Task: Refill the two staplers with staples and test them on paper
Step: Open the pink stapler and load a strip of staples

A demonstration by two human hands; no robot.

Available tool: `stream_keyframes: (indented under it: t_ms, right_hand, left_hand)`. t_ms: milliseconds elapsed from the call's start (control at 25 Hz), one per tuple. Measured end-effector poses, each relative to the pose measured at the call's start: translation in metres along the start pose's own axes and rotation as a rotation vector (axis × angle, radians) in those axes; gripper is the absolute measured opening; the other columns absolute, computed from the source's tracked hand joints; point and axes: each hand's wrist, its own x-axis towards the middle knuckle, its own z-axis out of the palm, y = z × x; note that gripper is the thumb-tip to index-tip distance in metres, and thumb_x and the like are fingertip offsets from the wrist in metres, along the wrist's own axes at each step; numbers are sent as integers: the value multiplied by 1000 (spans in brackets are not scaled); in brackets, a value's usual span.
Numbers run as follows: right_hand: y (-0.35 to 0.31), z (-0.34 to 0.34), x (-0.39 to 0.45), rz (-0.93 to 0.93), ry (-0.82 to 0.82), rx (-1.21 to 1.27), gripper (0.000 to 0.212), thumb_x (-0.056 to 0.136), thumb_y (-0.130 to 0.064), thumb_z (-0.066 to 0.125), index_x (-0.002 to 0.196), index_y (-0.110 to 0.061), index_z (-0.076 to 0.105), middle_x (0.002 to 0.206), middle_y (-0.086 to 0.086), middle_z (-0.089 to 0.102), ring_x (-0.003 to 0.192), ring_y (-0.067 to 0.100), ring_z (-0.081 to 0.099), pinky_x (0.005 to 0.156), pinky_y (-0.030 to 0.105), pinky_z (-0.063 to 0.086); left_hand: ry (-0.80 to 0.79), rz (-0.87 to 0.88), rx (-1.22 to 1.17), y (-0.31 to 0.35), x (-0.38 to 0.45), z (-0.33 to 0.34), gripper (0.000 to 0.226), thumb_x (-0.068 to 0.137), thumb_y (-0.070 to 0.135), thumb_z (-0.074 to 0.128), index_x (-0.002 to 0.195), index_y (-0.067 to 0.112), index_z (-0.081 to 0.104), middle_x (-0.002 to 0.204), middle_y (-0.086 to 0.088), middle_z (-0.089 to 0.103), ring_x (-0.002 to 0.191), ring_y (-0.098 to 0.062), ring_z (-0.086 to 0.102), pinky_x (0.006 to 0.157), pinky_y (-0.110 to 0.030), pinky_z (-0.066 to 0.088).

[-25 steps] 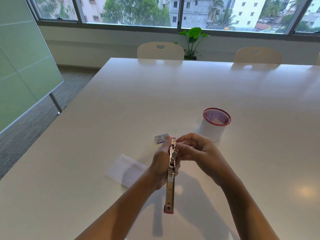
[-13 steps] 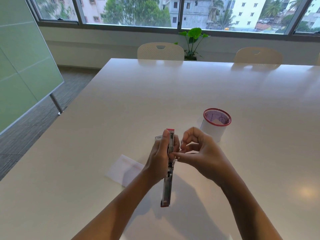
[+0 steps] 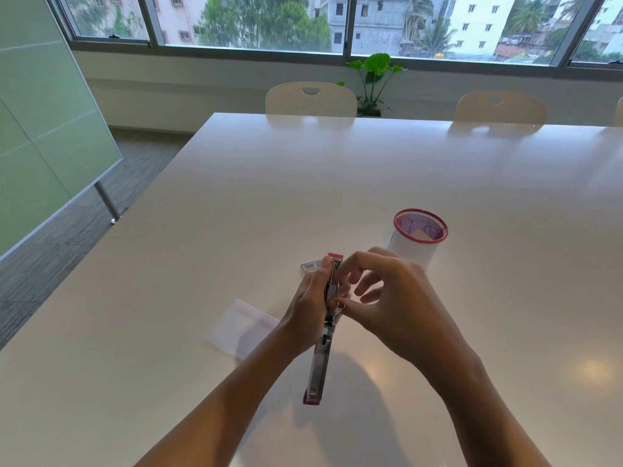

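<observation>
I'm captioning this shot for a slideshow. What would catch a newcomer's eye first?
First, the two hands at the near centre: the left hand grips an opened stapler held above the table, while the right hand pinches at its middle. Next, the red-rimmed mesh cup just beyond the right hand, and the paper lying flat to the left.

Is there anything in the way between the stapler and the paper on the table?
Nothing visible blocks it. The opened silver stapler with pink ends is held in the left hand, with the right hand pinching at its middle. The white folded paper lies flat just to the left, with only bare white table around it.
</observation>
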Motion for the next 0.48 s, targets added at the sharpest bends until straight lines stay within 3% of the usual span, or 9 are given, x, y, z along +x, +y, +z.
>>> stream_keyframes:
  t_ms: [200,480]
  right_hand:
    - [0,0,3,-10,-54,-74,15,77,-23,83,89,-28,74,89,-14,61,76,3,64,67,17,57]
    - [7,3,9,-73,-121,-38,20,79,-13,81,79,-27,67,86,-14,63,76,1,64,69,14,55]
  left_hand:
    - [-38,-31,-4,1,-3,-2,45,107,30,22,87,1,51,60,-2,44,43,-4,46,43,-12,38]
    - [-28,-92,-29,-3,-4,-1,45,108,28,20,91,2,53,57,-6,42,38,-8,41,37,-17,33]
